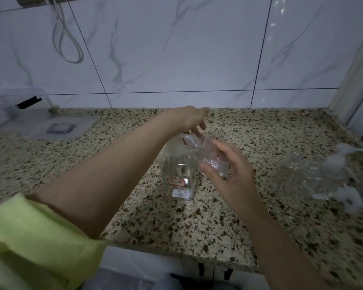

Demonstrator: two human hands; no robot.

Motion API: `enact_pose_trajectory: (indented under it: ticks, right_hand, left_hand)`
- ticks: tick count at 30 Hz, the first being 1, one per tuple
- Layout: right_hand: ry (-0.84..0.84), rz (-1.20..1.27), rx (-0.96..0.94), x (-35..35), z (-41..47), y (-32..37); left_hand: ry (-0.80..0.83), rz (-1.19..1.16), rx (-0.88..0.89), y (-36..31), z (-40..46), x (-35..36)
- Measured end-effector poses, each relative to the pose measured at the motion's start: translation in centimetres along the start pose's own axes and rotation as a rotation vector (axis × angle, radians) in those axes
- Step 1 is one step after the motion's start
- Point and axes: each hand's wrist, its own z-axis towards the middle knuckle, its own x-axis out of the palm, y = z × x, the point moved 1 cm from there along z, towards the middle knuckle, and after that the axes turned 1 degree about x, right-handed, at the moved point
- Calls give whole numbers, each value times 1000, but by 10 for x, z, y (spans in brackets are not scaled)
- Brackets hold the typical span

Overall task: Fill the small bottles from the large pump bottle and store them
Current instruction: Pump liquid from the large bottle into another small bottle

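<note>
Pump bottle stands mid-counter; your left hand presses its pump with relaxed fingers, while your right hand curls round a small bottle (tilted to catch the liquid, likely).

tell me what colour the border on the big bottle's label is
Red, around a white label low on the large pump bottle; head view.

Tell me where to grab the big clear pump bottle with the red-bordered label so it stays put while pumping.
Grip the large pump bottle round its broad body, above the label, coming from its left side. It stands upright on the counter; the left hand is over the pump top, and the right hand holds a small bottle against its right, so only the left flank seems free.
</note>
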Motion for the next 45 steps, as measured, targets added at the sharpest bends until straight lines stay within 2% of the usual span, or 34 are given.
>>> enact_pose_trajectory:
  ticks: [4,14,24,28,32,38,45]
  right_hand:
    - [-10,18,19,-1,-1,0]
    - [-28,6,10,-2,0,-2]
    - [-51,1,-27,-2,1,-2]
    - [-26,-23,-47,-1,1,-5]
    - [-15,18,-33,-2,1,-4]
    - [-22,14,-46,-3,2,-5]
    - [2,17,-59,-2,1,-5]
  left_hand:
    - [-19,-53,19,1,-2,-3]
    - [-30,6,19,-3,-7,-2]
    - [-24,-176,1,-1,-9,-7]
    - [-28,-81,9,-6,-9,-3]
    - [-25,-144,17,-6,-11,-5]
    - [-88,-124,51,-5,-9,-4]
    - [-77,-119,51,-3,-9,-3]
